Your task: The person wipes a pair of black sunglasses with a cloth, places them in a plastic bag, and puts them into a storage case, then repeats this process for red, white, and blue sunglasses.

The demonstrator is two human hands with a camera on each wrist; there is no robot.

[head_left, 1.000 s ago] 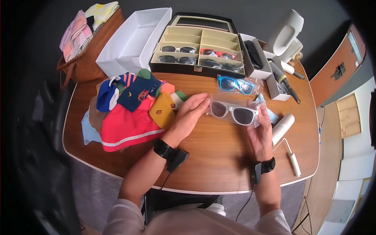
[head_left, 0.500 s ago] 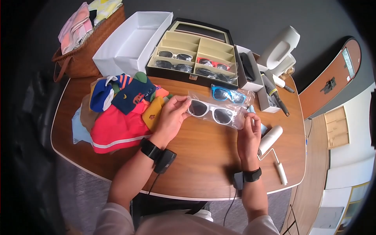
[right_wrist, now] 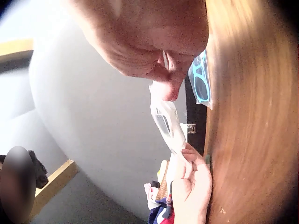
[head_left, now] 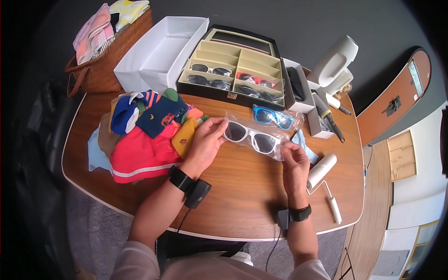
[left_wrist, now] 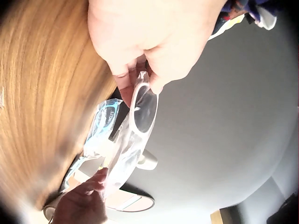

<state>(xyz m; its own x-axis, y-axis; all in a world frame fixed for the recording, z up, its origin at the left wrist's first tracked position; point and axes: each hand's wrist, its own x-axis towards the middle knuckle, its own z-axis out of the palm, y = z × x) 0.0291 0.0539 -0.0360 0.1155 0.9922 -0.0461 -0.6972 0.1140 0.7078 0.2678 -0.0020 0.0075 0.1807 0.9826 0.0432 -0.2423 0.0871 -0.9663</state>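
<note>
White-framed sunglasses point(head_left: 250, 137) in a clear plastic sleeve are held up between both hands, lenses facing the head camera. My left hand point(head_left: 206, 142) pinches the sleeve's left end between thumb and fingers; the left wrist view shows that grip close to the white frame point(left_wrist: 136, 109). The other end of the sleeve is pinched by my right hand point(head_left: 295, 171), with thumb and fingertips together at the plastic point(right_wrist: 163, 88). Just beyond lies a pair of blue sunglasses point(head_left: 273, 117) in its own clear sleeve on the wooden table point(head_left: 233, 191).
A display case point(head_left: 219, 97) with several sunglasses stands open at the back, beside a white box point(head_left: 140, 70). Folded clothes point(head_left: 144, 151) lie left, near a brown basket point(head_left: 100, 77). At right are a lint roller point(head_left: 322, 171), a light-blue cloth point(head_left: 303, 145) and boxed items.
My left hand, earlier with extended fingers beside the sleeve, now pinches its left end. The right hand has shifted its hold to the sleeve's right edge. The head view has turned slightly.
</note>
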